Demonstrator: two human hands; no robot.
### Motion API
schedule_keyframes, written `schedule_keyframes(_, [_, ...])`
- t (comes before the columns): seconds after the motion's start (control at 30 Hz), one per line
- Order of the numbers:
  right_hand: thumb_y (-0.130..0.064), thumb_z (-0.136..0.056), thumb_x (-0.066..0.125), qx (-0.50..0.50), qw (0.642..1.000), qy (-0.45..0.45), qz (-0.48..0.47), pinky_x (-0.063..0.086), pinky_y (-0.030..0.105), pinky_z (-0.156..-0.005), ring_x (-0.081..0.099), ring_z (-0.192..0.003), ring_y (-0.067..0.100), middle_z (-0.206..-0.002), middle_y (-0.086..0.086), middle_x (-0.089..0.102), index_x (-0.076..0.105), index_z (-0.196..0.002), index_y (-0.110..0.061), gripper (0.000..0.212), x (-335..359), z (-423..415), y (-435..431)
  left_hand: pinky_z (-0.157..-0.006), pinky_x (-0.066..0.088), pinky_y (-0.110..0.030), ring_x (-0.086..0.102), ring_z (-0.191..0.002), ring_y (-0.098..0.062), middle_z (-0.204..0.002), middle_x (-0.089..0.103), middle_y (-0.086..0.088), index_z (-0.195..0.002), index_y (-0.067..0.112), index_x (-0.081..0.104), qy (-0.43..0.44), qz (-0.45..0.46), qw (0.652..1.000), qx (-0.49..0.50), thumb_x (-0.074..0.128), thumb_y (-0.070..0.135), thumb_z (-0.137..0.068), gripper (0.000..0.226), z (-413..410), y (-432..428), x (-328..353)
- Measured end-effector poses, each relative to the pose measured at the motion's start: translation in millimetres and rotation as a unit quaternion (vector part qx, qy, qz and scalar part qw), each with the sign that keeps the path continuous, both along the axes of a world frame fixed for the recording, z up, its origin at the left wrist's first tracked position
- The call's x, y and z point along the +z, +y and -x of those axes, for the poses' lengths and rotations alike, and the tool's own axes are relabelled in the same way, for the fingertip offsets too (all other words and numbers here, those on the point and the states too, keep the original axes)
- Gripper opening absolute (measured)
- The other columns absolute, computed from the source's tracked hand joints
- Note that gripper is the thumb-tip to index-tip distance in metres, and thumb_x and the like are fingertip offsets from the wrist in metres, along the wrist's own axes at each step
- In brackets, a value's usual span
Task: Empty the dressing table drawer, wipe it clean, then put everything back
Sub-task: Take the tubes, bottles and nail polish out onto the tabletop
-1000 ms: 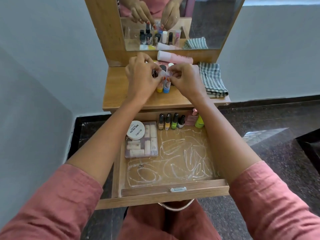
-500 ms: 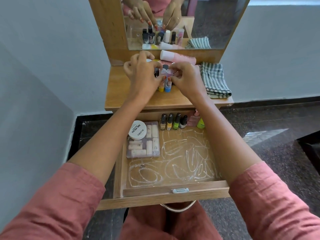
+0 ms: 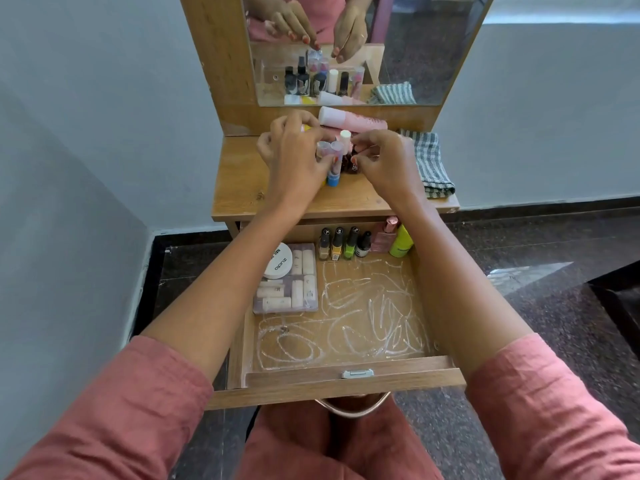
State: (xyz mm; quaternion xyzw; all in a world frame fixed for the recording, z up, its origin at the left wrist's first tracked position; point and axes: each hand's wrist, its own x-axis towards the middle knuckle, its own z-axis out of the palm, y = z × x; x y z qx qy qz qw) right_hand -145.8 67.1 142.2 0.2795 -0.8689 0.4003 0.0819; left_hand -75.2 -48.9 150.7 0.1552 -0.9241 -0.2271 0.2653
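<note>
On the table [image 3: 242,188] above the open drawer [image 3: 346,379], the left grip [image 3: 294,157] curls round two slim tubes [image 3: 331,157] with clear plastic caps. The right grip [image 3: 384,161] is curled beside a dark bottle [image 3: 351,164]; whether it holds anything I cannot tell. These narrow cylinders stand packed together, so a nudging knuckle could topple several. The drawer, wood-grain laminate scrawled with white streaks, holds glass polish bottles [image 3: 341,242] and a clear box [image 3: 287,289]. A woven striped cloth [image 3: 429,161] lies folded nearby.

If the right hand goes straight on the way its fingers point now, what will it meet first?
Probably the dark bottles just ahead of the right hand; they may already touch, depth unclear.
</note>
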Motion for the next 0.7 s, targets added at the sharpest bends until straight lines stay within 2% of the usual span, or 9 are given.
schedule_keyframes(0.17, [0.003,-0.081,0.062,-0.002,1.0,-0.027,0.012,0.04,-0.004,-0.067,0.057,-0.081,0.01,-0.095,0.013,0.068,0.067,-0.1,0.001,0.02,-5,-15,19,-0.089,0.017,-0.024,0.04,-0.117,-0.017,-0.112,0.054,0.002,-0.103,0.021,0.066,0.013,-0.022,0.999,-0.026,0.066,0.022,-0.081,0.022,-15,18,-12])
schedule_keyframes(0.3, [0.002,-0.082,0.061,-0.008,0.999,-0.05,0.014,0.041,-0.002,-0.067,0.057,-0.077,0.009,-0.091,0.012,0.069,0.068,-0.098,0.0,0.017,-16,-27,37,-0.094,0.027,-0.025,0.046,-0.11,-0.017,-0.106,0.059,0.0,-0.102,0.017,0.066,0.008,-0.054,0.996,-0.068,0.065,0.02,-0.083,0.019,-29,33,-28])
schedule_keyframes(0.37, [0.002,-0.083,0.06,-0.012,0.998,-0.064,0.006,0.042,0.0,-0.068,0.057,-0.077,0.009,-0.091,0.012,0.069,0.068,-0.098,0.0,0.017,-24,-34,44,-0.091,0.037,-0.024,0.051,-0.103,-0.014,-0.103,0.061,-0.002,-0.1,0.014,0.067,-0.001,-0.082,0.993,-0.086,0.062,0.016,-0.085,0.015,-37,36,-40])
schedule_keyframes(0.47, [0.002,-0.083,0.059,-0.015,0.996,-0.086,-0.014,0.043,0.007,-0.069,0.057,-0.08,0.01,-0.093,0.011,0.068,0.068,-0.098,-0.001,0.018,-39,-44,48,-0.078,0.043,-0.018,0.056,-0.091,-0.01,-0.102,0.064,-0.004,-0.1,0.009,0.067,-0.027,-0.128,0.989,-0.075,0.059,0.007,-0.086,0.016,-46,36,-63])
schedule_keyframes(0.57, [0.001,-0.082,0.06,-0.014,0.994,-0.096,-0.047,0.043,0.01,-0.071,0.061,-0.085,0.015,-0.094,0.009,0.068,0.068,-0.1,-0.003,0.019,-54,-50,45,-0.084,0.047,-0.025,0.06,-0.1,-0.019,-0.11,0.065,-0.008,-0.108,0.006,0.065,-0.058,-0.14,0.987,-0.049,0.056,0.002,-0.086,0.024,-50,34,-82])
schedule_keyframes(0.7, [0.001,-0.08,0.062,0.006,0.994,-0.081,-0.073,0.052,0.032,-0.085,0.063,-0.088,0.021,-0.106,0.013,0.067,0.066,-0.107,-0.002,0.027,-71,-55,31,-0.087,0.046,-0.031,0.057,-0.108,-0.023,-0.119,0.061,-0.009,-0.119,0.006,0.059,-0.095,-0.12,0.987,-0.046,0.055,0.003,-0.087,0.032,-47,33,-96])
